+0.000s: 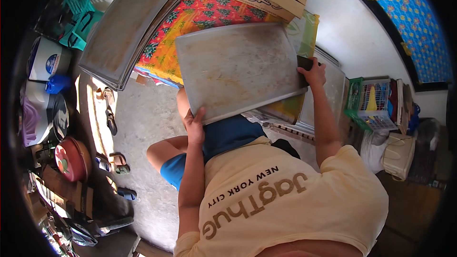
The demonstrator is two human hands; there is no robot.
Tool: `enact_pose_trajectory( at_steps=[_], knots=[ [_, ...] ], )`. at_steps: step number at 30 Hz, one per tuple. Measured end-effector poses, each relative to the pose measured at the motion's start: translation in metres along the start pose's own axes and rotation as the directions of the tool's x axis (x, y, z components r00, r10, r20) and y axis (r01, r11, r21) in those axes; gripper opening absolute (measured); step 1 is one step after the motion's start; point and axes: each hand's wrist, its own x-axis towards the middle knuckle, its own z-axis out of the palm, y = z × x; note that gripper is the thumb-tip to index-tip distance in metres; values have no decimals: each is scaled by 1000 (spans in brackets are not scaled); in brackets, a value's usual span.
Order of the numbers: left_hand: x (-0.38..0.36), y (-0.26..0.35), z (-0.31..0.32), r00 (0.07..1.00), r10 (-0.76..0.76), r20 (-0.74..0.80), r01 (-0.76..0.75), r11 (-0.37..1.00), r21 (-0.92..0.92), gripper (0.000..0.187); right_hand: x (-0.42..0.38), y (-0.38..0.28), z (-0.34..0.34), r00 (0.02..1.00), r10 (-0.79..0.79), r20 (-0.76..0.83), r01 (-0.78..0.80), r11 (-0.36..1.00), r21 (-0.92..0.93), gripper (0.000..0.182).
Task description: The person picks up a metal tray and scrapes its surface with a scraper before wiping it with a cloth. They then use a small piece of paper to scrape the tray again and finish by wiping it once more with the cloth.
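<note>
Cloth-covered table (204,7): the largest thing here, under a red and yellow print; it bears 1 open carton (271,2) at its far side.
Stack of trays (131,24): several flat metal sheets, layered at the table's left end; more trays (333,90) lie to the right, partly behind the right arm.
Held tray (243,66): 1 grey sheet with a raised rim and brownish stains; it is above the person's lap and overlaps the near part of the table in view; whether it rests on anything there, I cannot tell.
Tray handling: probably stiff and moderately light, though wide enough to tip if held at 1 end only; it looks unlikely to break, but any greasy film could make it slippery; the rim at 2 opposite sides seems the best hold.
Left hand (194,126): closed on the near left corner, thumb over the rim; the fingers beneath are hidden.
Right hand (314,72): closed on a dark piece (303,62) at the tray's right edge; whether it also pinches the tray, I cannot tell.
Dark piece: smallest; its material is unclear.
</note>
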Motion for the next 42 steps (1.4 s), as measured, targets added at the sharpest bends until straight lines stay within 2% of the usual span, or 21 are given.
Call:
enact_pose_trajectory(
  at_steps=[1, 5, 9, 13, 14, 17, 18, 21, 22, 25, 26, 29, 31, 33, 36, 39, 42],
  knots=[
    [0, -1, 0, 1000, 6, -15, -6, 1000, 3, 31, -4, -7, 2, 1000, -17, 8, 17, 1000, 1, 73],
    [2, -3, 0, 999, 9, -46, -8, 1000, 10, 32, -12, -24, 4, 967, -247, 62, 247, 969, 7, 73],
    [1, -2, 1, 998, 14, -55, -12, 1000, 27, 33, 13, -9, -6, 998, -9, 56, 5, 998, 66, 70],
    [1, 1, 2, 998, -16, -55, 17, 1000, 21, 35, -9, -24, -1, 977, -208, 37, 210, 977, -45, 68],
    [1, 1, 2, 998, -18, -56, 19, 1000, 12, 35, -7, -21, -2, 979, -191, 70, 193, 981, -19, 69],
    [3, -3, 0, 999, -6, -45, 6, 1000, -1, 36, 17, -5, 4, 997, -71, 28, 71, 997, 7, 68],
    [2, -3, -3, 999, -2, -40, 2, 1000, 0, 36, 11, -11, -3, 997, -40, 70, 36, 998, 51, 69],
    [2, -4, -3, 999, -12, -51, 13, 1000, 17, 35, -28, -26, 18, 971, -234, 51, 225, 965, 134, 71],
    [3, -4, 0, 998, -20, -53, 20, 1000, 4, 34, -49, -43, 8, 964, -250, 88, 243, 966, 86, 73],
    [1, -1, -2, 998, -33, -50, 32, 999, -6, 34, -44, -40, 12, 976, -212, 58, 202, 969, 142, 73],
    [1, -2, -2, 999, -24, -44, 24, 1000, -6, 34, -35, -36, 6, 988, -152, 38, 146, 979, 142, 70],
    [2, -3, -3, 999, -9, -44, 8, 1000, -7, 34, -37, -40, 2, 994, -109, 4, 108, 986, 130, 68],
    [4, -6, -3, 999, -21, -49, 20, 1000, -22, 35, -63, -55, 18, 946, -321, -50, 325, 940, 106, 68],
    [5, -8, -5, 997, -48, -54, 46, 998, -47, 36, -98, -85, 10, 918, -394, 45, 392, 918, 61, 71],
    [5, -9, -7, 999, -16, -39, 15, 1000, -22, 36, -82, -84, 13, 917, -397, 17, 394, 913, 106, 70],
    [1, 0, 1, 999, 3, -44, -3, 1000, 8, 36, -46, -71, 3, 980, -198, -18, 199, 968, 154, 68],
    [2, -3, 0, 998, -1, -55, -1, 999, -36, 35, -70, -86, 12, 947, -319, -32, 320, 936, 147, 68]
  ],
)
